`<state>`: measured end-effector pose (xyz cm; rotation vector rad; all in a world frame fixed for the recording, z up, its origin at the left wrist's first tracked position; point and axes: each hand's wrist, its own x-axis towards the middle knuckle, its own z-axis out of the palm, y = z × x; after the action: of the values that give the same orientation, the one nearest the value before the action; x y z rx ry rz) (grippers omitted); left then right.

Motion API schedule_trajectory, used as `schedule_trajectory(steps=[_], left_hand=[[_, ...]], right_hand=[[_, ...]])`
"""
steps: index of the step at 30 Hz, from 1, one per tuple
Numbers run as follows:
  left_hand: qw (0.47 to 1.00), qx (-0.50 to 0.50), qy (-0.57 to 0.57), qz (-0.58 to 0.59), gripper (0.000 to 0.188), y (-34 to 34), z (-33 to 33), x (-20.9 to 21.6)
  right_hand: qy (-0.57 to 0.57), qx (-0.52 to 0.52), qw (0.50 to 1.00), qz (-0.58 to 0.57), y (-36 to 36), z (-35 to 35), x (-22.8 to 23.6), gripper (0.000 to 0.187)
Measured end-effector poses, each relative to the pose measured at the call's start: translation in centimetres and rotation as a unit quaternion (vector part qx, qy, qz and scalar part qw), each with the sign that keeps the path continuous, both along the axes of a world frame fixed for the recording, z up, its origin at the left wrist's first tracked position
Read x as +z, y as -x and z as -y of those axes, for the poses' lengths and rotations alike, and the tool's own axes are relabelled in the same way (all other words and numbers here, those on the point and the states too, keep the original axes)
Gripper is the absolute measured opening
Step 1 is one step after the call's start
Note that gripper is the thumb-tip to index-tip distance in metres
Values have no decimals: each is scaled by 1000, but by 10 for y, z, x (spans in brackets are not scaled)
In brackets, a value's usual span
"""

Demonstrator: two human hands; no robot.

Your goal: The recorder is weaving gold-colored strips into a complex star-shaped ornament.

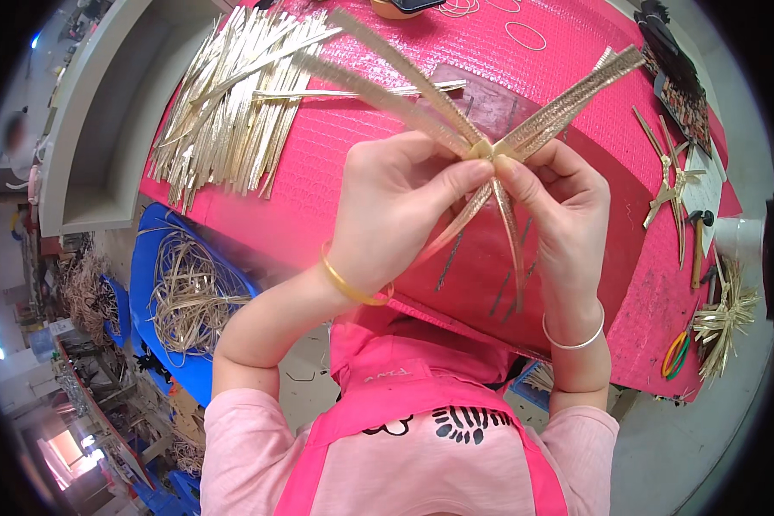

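Item: a bundle of flat golden strips (490,150), crossed and tied at the middle into a star shape, held above a bright pink table cover (353,146) with a fine bubbled texture. The left hand (396,215) pinches the knot from the left with thumb and forefinger, a yellow bangle (346,284) on its wrist; the right hand (559,206) pinches the same knot from the right, fingertips pressed together on it, a silver bangle (574,340) on its wrist. Strips fan upward left and right and hang down between the wrists; surface glossy, ribbed, stiff. Upper left on the cover: a loose heap of like strips (232,95), cut straight. Right side: a finished star of strips (672,185), a small hammer (698,245), coloured rubber bands (675,354) and a frayed tuft of straw-like trimmings (724,320). Below left: a blue bin (150,258) of tangled pale offcuts. No packages or signs can be made out. A dark tray at upper right is partly cut off, its contents too small to tell; the far left of the room is blurred.
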<state>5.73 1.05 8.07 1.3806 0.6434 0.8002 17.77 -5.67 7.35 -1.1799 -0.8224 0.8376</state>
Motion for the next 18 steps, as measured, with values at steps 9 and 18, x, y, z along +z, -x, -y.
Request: schedule_trajectory(steps=[9, 18], left_hand=[[764, -5, -628, -147, 17, 5, -25, 0], [985, 62, -125, -97, 11, 0, -4, -5]], right_hand=[[176, 242, 944, -141, -33, -5, 17, 20], [-52, 43, 989, 134, -16, -12, -23, 12]])
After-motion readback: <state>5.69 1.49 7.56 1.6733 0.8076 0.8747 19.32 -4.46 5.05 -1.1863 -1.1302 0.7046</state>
